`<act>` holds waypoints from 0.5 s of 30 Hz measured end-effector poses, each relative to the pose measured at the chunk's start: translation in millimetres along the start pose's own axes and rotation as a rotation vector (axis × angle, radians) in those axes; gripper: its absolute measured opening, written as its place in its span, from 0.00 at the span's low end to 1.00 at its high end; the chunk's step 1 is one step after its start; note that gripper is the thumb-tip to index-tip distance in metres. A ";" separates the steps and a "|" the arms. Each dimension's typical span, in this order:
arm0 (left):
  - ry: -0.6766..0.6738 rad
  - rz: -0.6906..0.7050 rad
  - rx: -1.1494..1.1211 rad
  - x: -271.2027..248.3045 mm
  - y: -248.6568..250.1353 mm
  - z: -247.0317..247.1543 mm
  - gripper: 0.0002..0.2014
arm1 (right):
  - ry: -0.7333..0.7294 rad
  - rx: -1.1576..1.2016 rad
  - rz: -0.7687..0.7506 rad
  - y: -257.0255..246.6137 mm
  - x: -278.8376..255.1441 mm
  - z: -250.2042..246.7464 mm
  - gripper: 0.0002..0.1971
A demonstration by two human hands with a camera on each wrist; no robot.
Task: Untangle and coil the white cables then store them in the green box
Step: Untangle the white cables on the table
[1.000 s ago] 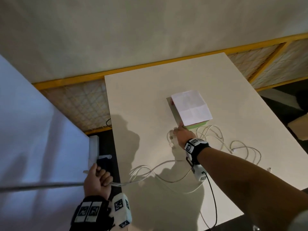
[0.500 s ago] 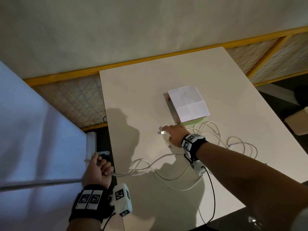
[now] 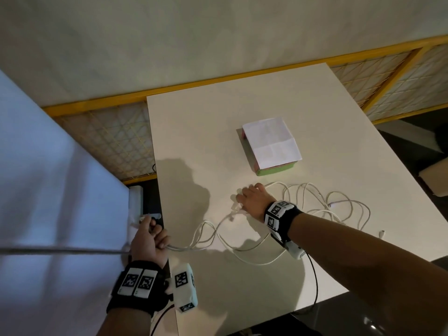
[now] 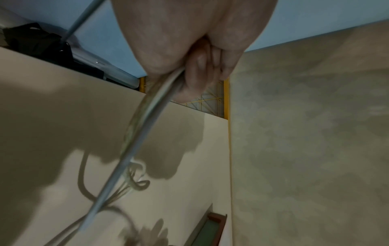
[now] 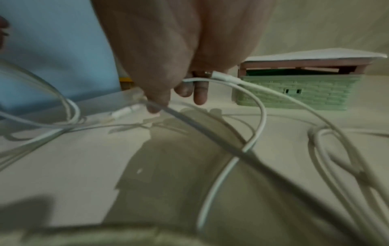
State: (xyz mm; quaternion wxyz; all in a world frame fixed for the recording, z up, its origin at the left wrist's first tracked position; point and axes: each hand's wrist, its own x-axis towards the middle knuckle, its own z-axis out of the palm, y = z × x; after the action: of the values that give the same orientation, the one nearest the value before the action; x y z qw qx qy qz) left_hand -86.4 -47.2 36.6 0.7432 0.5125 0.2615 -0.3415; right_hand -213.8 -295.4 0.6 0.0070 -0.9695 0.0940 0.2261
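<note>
White table [image 3: 242, 117]: white cables [image 3: 206, 241] strung left-right, both ends clasped, left grip [image 3: 148, 241] to right grip [image 3: 254, 200].

We see dim, warm light w/ hard arm shadows across the surface [image 3: 242, 117], wide-angle bending at frame edges, and both wrist views soft, motion-blurred near the cables [image 5: 231, 166].

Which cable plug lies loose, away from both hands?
The plug lying alone near the table's right edge, beyond the right forearm. The other visible plugs sit by the right hand's fingers.
</note>
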 end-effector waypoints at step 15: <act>-0.085 0.216 -0.009 -29.8 31.5 16.9 0.18 | 0.170 0.455 0.122 39.3 -41.5 -76.8 0.12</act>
State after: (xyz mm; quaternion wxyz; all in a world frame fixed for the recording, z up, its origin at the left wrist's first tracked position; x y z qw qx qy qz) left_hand -80.1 -48.3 82.7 0.7883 0.5196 0.1745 -0.2797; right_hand -224.0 -330.8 88.9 0.2034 -0.9511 0.2009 0.1170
